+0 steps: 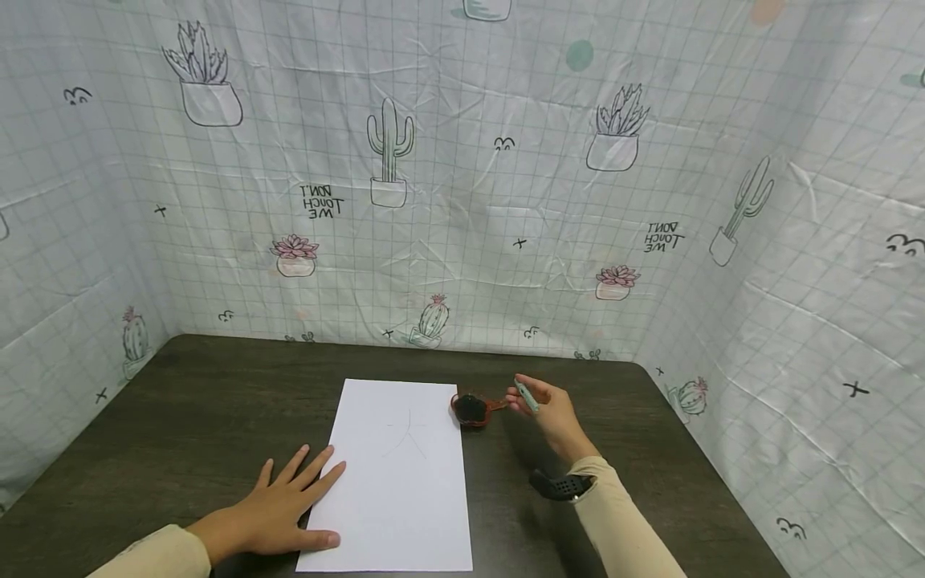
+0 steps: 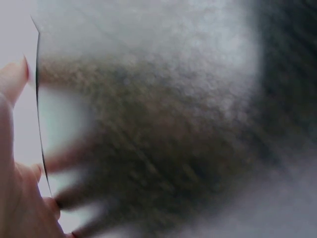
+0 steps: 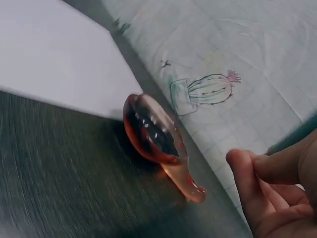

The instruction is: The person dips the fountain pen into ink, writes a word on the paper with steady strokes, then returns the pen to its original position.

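Note:
My left hand (image 1: 282,506) lies with fingers spread across the left edge of a white sheet of paper (image 1: 393,514), fingertips and thumb resting on it. Thin lines (image 1: 409,433) like a stick figure without a head mark the sheet's upper part. At its upper right edge lies a translucent amber spoon-shaped dish (image 1: 471,410) with something black in its bowl. My right hand (image 1: 552,413), raised right of that dish, holds a pale green pen-like stick (image 1: 527,396). In the right wrist view, thumb and forefinger tips (image 3: 242,156) meet, apart from the dish's handle (image 3: 190,186).
A dark wood-grain table (image 1: 238,409) carries everything. White grid-patterned cloth (image 1: 462,241) with cactus drawings hangs behind it and along both sides. A black watch (image 1: 562,485) sits on the right wrist. The left wrist view is mostly dark blur.

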A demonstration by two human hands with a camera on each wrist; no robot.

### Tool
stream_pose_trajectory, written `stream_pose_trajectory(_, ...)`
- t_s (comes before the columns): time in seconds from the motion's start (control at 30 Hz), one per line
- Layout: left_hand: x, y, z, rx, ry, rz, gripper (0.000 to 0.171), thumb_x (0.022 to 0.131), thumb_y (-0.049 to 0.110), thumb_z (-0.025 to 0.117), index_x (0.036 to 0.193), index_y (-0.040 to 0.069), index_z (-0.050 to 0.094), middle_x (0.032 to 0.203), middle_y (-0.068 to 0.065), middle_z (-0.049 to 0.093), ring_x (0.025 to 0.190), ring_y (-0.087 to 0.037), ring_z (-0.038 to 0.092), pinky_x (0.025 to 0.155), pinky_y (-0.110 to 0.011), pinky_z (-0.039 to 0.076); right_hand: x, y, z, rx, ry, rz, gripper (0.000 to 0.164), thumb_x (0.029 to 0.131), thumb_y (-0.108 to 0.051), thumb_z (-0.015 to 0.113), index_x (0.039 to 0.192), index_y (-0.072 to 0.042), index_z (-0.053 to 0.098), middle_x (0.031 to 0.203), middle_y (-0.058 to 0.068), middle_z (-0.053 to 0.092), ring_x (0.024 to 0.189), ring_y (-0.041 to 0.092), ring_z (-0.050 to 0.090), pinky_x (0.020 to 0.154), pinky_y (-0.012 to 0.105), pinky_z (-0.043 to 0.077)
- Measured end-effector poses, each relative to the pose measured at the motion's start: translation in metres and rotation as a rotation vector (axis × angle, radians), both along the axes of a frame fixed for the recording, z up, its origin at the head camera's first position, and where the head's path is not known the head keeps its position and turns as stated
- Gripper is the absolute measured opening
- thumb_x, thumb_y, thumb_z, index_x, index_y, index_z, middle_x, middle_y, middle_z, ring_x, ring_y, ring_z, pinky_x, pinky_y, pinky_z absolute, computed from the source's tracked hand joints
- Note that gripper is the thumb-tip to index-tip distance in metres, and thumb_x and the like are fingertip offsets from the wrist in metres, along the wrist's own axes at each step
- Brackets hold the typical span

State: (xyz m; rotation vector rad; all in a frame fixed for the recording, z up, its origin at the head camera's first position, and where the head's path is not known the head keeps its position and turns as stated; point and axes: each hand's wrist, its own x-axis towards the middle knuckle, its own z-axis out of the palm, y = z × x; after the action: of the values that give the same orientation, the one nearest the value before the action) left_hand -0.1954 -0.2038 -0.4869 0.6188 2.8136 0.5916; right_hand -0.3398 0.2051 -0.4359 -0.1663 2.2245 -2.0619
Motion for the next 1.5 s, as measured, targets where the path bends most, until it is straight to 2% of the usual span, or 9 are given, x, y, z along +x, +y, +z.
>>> stream_pose_trajectory(0.2, 0.000, -0.001, 0.001, -0.008, 0.000, -0.001, 0.093, 0.079, 0.076, 0.052, 0.153, 0.026, 0.027, 0.161, -0.008, 0.013, 0.144, -0.047, 0.005, 0.094, -0.082, 0.000, 0.001, 0.002, -0.003, -0.256, -0.128, 0.088, 0.047, 0.101, 0.002, 0.036, 0.148, -0.002, 0.033, 0.143, 0.027, 0.041, 0.114, 0.018, 0.062, 0.094, 0.027, 0.049)
stream_pose_trajectory(0.27, 0.000, -0.001, 0.000, -0.007, 0.002, -0.001, 0.093, 0.078, 0.076, 0.052, 0.153, 0.027, 0.027, 0.161, -0.008, 0.013, 0.144, -0.047, 0.005, 0.093, -0.082, 0.000, 0.000, 0.002, -0.003, -0.326, -0.148, 0.094, 0.046, 0.103, -0.002, 0.037, 0.148, -0.001, 0.032, 0.140, 0.023, 0.047, 0.111, 0.017, 0.063, 0.095, 0.029, 0.048)
stream_pose_trajectory(0.37, 0.000, -0.002, -0.002, -0.007, 0.002, -0.004, 0.092, 0.079, 0.076, 0.053, 0.153, 0.029, 0.026, 0.161, -0.008, 0.013, 0.144, -0.047, 0.005, 0.093, -0.082, -0.001, 0.000, 0.002, -0.005, -0.327, -0.147, 0.069, 0.046, 0.102, -0.008, 0.045, 0.147, -0.003, 0.035, 0.130, 0.014, 0.059, 0.103, 0.015, 0.066, 0.098, 0.035, 0.046)
stream_pose_trajectory(0.47, 0.000, -0.002, 0.000, -0.009, -0.008, -0.008, 0.092, 0.079, 0.075, 0.053, 0.153, 0.029, 0.024, 0.161, -0.008, 0.011, 0.143, -0.047, 0.004, 0.093, -0.082, -0.002, -0.001, 0.002, -0.007, -0.248, -0.131, 0.047, 0.051, 0.099, -0.007, 0.051, 0.147, -0.006, 0.035, 0.126, 0.009, 0.062, 0.101, 0.015, 0.067, 0.095, 0.033, 0.049)
stream_pose_trajectory(0.63, 0.001, -0.001, 0.004, -0.012, -0.012, -0.011, 0.092, 0.080, 0.073, 0.054, 0.153, 0.026, 0.025, 0.161, -0.010, 0.012, 0.143, -0.048, 0.005, 0.092, -0.082, -0.001, -0.003, 0.003, -0.014, -0.101, -0.109, 0.005, 0.055, 0.096, -0.004, 0.056, 0.145, -0.001, 0.031, 0.126, 0.017, 0.062, 0.101, 0.020, 0.067, 0.084, 0.027, 0.052)
stream_pose_trajectory(0.8, 0.002, 0.001, 0.007, -0.018, -0.010, -0.015, 0.092, 0.081, 0.072, 0.054, 0.153, 0.023, 0.026, 0.160, -0.011, 0.013, 0.142, -0.049, 0.006, 0.092, -0.083, -0.001, -0.004, 0.000, -0.023, 0.137, -0.034, -0.044, 0.041, 0.093, -0.004, 0.061, 0.129, 0.012, 0.050, 0.111, 0.022, 0.067, 0.092, 0.018, 0.069, 0.080, 0.031, 0.055)
stream_pose_trajectory(0.97, 0.004, 0.003, 0.010, -0.019, -0.010, -0.016, 0.092, 0.081, 0.072, 0.055, 0.153, 0.022, 0.026, 0.160, -0.012, 0.013, 0.142, -0.050, 0.006, 0.092, -0.083, -0.001, -0.005, -0.004, -0.030, 0.382, 0.068, -0.114, 0.028, 0.088, -0.004, 0.068, 0.113, 0.007, 0.066, 0.096, 0.016, 0.070, 0.084, 0.022, 0.068, 0.073, 0.035, 0.056)
stream_pose_trajectory(1.13, 0.005, 0.004, 0.014, -0.020, -0.002, -0.015, 0.092, 0.081, 0.071, 0.055, 0.153, 0.021, 0.027, 0.160, -0.011, 0.014, 0.142, -0.049, 0.007, 0.093, -0.083, 0.000, -0.003, -0.008, -0.031, 0.620, 0.184, -0.168, 0.021, 0.083, -0.008, 0.073, 0.101, 0.002, 0.073, 0.088, 0.012, 0.071, 0.076, 0.021, 0.065, 0.062, 0.032, 0.052)
stream_pose_trajectory(1.5, 0.007, 0.007, 0.016, -0.018, -0.008, -0.013, 0.093, 0.081, 0.070, 0.055, 0.153, 0.019, 0.027, 0.160, -0.012, 0.014, 0.142, -0.050, 0.007, 0.093, -0.082, 0.000, 0.000, -0.015, -0.030, 0.703, 0.230, -0.210, 0.019, 0.081, -0.008, 0.075, 0.098, 0.001, 0.074, 0.085, 0.011, 0.072, 0.077, 0.023, 0.066, 0.064, 0.033, 0.050)
